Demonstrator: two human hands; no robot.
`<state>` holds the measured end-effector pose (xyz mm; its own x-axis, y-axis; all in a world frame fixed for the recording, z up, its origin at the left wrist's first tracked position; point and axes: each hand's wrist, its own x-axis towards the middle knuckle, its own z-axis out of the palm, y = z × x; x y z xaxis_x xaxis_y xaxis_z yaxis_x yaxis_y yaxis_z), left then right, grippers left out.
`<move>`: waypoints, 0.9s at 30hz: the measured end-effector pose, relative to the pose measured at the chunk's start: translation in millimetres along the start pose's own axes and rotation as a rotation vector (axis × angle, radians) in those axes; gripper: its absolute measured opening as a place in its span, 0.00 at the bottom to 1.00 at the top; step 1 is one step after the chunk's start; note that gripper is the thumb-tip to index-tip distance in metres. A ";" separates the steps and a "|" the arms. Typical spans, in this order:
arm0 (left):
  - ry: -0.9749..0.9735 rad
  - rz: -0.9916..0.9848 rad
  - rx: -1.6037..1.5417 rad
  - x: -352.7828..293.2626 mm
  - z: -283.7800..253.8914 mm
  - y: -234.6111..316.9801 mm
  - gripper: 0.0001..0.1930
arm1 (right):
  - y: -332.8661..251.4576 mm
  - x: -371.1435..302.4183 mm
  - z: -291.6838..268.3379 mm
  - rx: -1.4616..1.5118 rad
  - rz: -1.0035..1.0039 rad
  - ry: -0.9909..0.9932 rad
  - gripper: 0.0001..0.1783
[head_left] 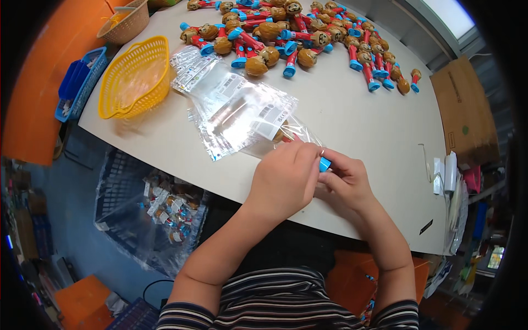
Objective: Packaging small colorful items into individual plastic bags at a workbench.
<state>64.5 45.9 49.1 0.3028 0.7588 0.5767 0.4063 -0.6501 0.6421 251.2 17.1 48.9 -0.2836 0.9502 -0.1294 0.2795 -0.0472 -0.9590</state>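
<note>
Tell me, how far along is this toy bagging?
Done: bagged toys lie in the lined crate on the floor. In hand: left hand and right hand hold one toy in a clear bag. Left: the loose toy pile and empty bags.

A packing workshop: a heap of identical toys (308,33), clear bags (236,110), baskets and crates around the worktable (374,132).

The counter (357,121) is off-white. The toys (308,33) heaped at its far side have brown heads, red bodies and blue bases. The bags (236,110) are clear with white labels. At far left sit a yellow mesh basket (135,77), a blue crate (82,82) and a tan wicker basket (126,25). The person's shirt (286,302) is striped dark and white.
</note>
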 end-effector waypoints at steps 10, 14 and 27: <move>-0.072 -0.143 -0.001 -23.8 -5.4 -0.5 0.05 | 12.1 5.9 7.2 -0.652 -0.530 0.226 0.22; -0.090 -0.111 0.012 -24.8 -9.2 -0.3 0.06 | 12.8 10.0 2.9 -0.696 -0.601 0.226 0.22; -0.076 -0.069 -0.029 -32.0 -16.2 -6.8 0.07 | 23.4 22.5 8.9 -0.460 -0.502 0.195 0.22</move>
<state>38.0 25.4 34.4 0.3400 0.8017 0.4916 0.4038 -0.5966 0.6936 243.2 34.6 21.3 -0.3220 0.8630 0.3892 0.5293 0.5050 -0.6818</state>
